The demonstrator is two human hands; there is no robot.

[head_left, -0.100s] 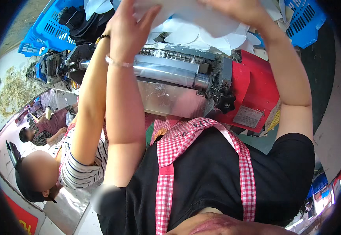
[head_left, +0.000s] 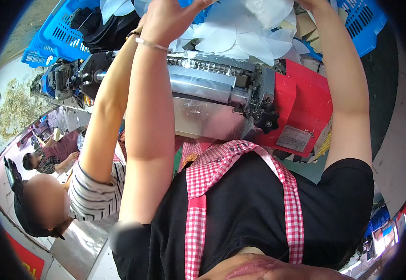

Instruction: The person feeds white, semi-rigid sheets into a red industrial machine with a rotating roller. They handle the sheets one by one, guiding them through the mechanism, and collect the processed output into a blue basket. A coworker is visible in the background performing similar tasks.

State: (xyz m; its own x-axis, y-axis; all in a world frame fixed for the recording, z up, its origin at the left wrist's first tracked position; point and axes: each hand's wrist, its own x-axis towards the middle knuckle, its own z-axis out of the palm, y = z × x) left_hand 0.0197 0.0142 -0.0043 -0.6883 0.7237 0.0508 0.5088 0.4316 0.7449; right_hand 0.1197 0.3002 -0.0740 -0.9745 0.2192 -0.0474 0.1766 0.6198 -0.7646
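Observation:
My left hand (head_left: 171,19) is at the top edge, over a pile of translucent white rounded sheet pieces (head_left: 219,37). Its thumb stretches out to the right, and the other fingers run out of the picture. My right hand (head_left: 311,3) is mostly cut off by the top edge, close to a loose white sheet (head_left: 269,10) on the same pile. Whether its fingers grip that sheet is hidden. Below both hands lies a machine with a shiny metal roller (head_left: 198,87), a spring-like coil along its back and a red housing (head_left: 305,102).
Left of my arm, a co-worker's bare arm (head_left: 107,112) reaches forward beside mine. Blue plastic baskets stand at the left (head_left: 56,42), with dark pieces, and right (head_left: 364,23). A black knob (head_left: 266,122) juts from the machine. Another person (head_left: 56,151) sits farther left.
My left hand has moved slightly right, and my right hand up toward the top edge. The white sheet blurred between them has gone higher, showing more of the pile.

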